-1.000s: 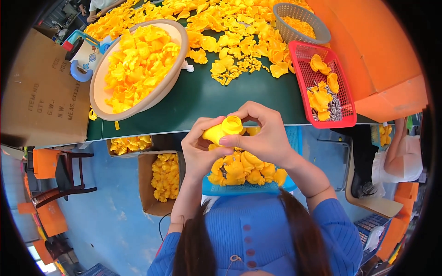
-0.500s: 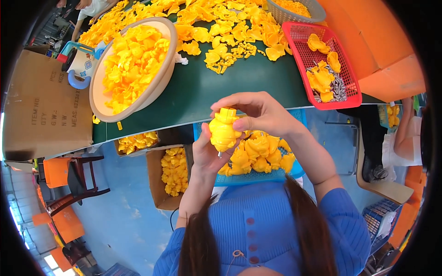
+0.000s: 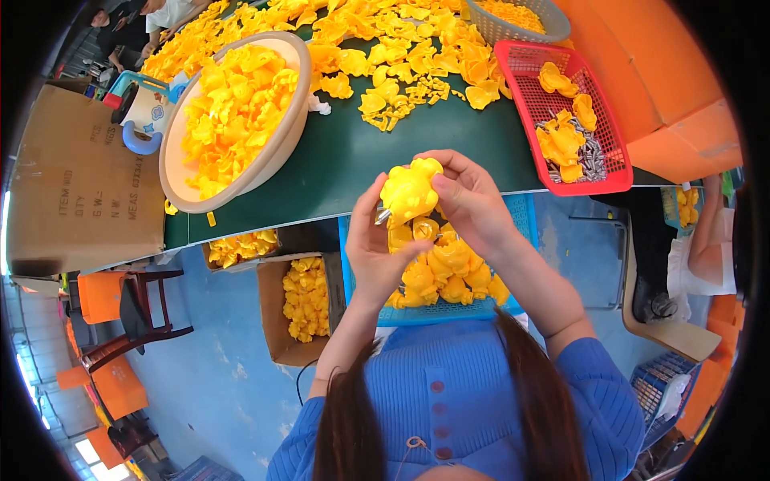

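Right hand [image 3: 473, 200] pinches the yellow plastic piece [image 3: 411, 191] above the blue basket [image 3: 523, 215]; left hand [image 3: 375, 260] cupped wide at its side, thumb off. Metal pin [image 3: 382, 216] faces left palm: best grip lightly, turn with fingertips, avoid pressing the pin.

One brown carton [image 3: 88, 196] stood at far left, one white cup [image 3: 149, 111] with blue handle near it. One dark-framed chair [image 3: 138, 306] occupied the blue floor [image 3: 212, 389]; one blue crate [image 3: 646, 386] stood lower right.
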`<state>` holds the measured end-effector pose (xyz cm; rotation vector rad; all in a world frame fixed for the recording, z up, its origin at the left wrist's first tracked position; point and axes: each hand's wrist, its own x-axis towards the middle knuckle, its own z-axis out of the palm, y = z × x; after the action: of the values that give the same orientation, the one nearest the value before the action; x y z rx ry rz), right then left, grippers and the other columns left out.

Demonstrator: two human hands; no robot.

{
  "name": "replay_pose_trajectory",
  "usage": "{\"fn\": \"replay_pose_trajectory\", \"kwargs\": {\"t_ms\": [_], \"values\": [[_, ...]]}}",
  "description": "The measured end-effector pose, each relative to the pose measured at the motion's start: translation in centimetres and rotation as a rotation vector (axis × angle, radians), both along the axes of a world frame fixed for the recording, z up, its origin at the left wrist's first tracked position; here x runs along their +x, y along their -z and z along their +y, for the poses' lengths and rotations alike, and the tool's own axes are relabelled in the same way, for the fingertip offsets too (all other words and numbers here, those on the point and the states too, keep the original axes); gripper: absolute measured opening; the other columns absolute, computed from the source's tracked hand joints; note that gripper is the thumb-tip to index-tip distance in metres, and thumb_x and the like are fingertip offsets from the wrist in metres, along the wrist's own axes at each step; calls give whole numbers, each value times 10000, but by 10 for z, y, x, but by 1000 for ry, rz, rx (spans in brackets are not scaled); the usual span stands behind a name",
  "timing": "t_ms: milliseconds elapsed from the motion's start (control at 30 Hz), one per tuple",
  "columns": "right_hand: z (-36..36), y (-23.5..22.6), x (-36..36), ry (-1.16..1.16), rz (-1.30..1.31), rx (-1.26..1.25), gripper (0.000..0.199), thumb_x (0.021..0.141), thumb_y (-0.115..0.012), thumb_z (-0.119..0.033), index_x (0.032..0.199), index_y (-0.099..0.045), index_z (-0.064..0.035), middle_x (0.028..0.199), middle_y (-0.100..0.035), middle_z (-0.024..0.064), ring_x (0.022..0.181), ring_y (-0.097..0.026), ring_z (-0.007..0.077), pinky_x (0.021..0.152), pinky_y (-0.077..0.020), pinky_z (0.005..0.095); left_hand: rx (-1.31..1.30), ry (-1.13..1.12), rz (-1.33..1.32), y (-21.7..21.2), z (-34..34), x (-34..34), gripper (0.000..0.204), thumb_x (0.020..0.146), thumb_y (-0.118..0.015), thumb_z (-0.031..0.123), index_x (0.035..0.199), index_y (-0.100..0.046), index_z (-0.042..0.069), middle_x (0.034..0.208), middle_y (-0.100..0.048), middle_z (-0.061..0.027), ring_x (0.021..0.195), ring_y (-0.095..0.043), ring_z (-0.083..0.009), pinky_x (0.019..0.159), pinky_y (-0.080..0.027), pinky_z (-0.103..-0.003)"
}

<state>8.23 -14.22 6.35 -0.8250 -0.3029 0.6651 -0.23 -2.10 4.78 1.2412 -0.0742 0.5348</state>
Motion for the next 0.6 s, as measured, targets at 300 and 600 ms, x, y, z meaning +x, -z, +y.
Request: {"fn": "replay_pose_trajectory", "kwargs": {"t_ms": [300,600], "values": [[0,-4,-11,112,-325,-13,379,814,-645,-140,1136,-506,2,1111,-549,109,1072,-524,191,930,-419,314,132,-80,12,-3,5,-1,600,676,-762,47,1205,-487,-16,1197,-508,-144,1105,-518,-225,928,-442,-328],[-14,-15,-2,-7,-730,-133,428,687,-747,-62,1084,-598,-2,1073,-554,108,1036,-548,210,911,-434,313,223,-28,-126,-2,10,-5,581,697,-749,46,1198,-464,-29,1198,-511,-168,1118,-513,-230,919,-446,-327]]}}
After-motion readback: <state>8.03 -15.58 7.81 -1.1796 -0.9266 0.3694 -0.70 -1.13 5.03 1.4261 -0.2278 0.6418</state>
